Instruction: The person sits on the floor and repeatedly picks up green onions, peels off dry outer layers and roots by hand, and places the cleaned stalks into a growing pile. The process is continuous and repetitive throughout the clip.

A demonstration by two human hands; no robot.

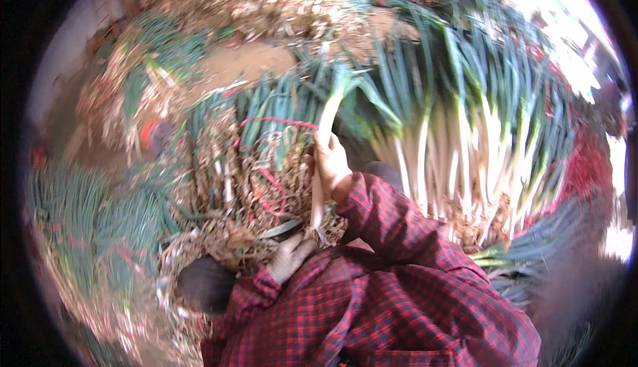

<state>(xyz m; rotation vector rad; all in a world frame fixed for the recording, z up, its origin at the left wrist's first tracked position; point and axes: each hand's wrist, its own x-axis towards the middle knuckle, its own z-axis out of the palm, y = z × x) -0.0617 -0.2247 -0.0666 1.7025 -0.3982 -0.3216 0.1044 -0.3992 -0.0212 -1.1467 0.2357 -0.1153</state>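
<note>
My right hand [331,162] is closed around the white shaft of a leek or large green onion [329,113], held upright in front of me with its green leaves up and its root end low. My left hand [290,258] is low near my lap, close to that root end; blur hides whether it touches anything. Just left of the held stalk, a bundle of trimmed green leaves and dry husks [271,138] has a red string [279,119] across it. On the right stands a wide row of cleaned white-and-green stalks [458,153].
Dry peelings [239,240] lie around my knees. More unpeeled bundles [89,217] fill the left side, and others [249,3] lie at the back. Bare ground [244,63] shows between them. Red string [588,162] is heaped at the far right. An orange-and-dark round object [155,137] sits left.
</note>
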